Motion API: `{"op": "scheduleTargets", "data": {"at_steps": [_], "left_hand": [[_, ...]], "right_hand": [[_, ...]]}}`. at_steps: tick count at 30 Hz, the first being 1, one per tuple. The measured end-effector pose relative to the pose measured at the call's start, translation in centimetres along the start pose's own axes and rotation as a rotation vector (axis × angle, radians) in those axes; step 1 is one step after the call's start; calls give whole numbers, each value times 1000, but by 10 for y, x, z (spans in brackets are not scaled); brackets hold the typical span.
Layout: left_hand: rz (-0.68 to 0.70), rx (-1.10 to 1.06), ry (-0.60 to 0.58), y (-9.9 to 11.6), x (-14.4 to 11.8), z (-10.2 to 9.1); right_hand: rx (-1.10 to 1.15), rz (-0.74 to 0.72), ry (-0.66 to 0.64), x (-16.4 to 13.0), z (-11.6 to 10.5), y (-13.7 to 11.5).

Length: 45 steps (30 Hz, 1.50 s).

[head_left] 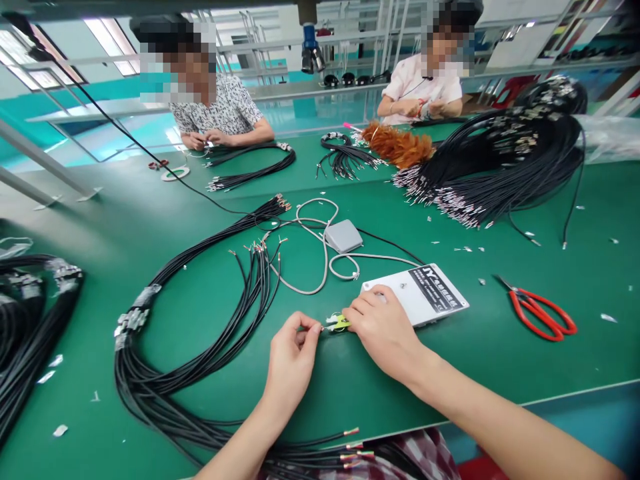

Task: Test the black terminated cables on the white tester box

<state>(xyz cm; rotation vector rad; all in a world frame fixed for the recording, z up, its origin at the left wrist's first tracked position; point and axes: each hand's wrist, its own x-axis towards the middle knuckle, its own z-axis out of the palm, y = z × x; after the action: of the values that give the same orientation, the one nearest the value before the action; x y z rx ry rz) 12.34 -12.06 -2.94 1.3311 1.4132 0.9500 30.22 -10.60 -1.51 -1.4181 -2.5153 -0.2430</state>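
The scene was bright and evenly lit, the light apparently coming from ceiling panels [107,41] at the upper left. Shadows on the green table [150,220] were soft and faint. Straight rails bowed toward the frame edges. Faces at the top were pixelated; the centre stayed sharp.

Single head-worn view, looking forward and down. Near: green table [165,220] edge, close. Far: two seated people across it.
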Motion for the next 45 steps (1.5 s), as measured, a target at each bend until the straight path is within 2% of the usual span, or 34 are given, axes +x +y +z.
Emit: {"op": "scheduleTargets", "data": {"at_steps": [12, 23, 25, 28, 33, 37, 41, 45], "left_hand": [[97, 173, 54, -1, 7, 8], [101, 161, 76, -3, 6, 9], [89, 146, 71, -4, 6, 9], [66, 120, 59, -5, 7, 8], [31, 81, 39, -7, 9, 6], [20, 68, 26, -8, 10, 5], [23, 84, 21, -8, 9, 2], [26, 93, 47, -8, 8, -5]], "right_hand": [[-6, 21, -77, 8, -7, 1], [35, 23, -114, 8, -7, -2], [99, 11, -62, 5, -12, -1], [216, 26, 130, -12, -22, 7], [246, 258, 510, -69, -27, 20], [232, 268, 502, -96, -14, 11], [224, 275, 481, -94, -5, 4], [163, 226, 478, -94, 2, 14]]}}
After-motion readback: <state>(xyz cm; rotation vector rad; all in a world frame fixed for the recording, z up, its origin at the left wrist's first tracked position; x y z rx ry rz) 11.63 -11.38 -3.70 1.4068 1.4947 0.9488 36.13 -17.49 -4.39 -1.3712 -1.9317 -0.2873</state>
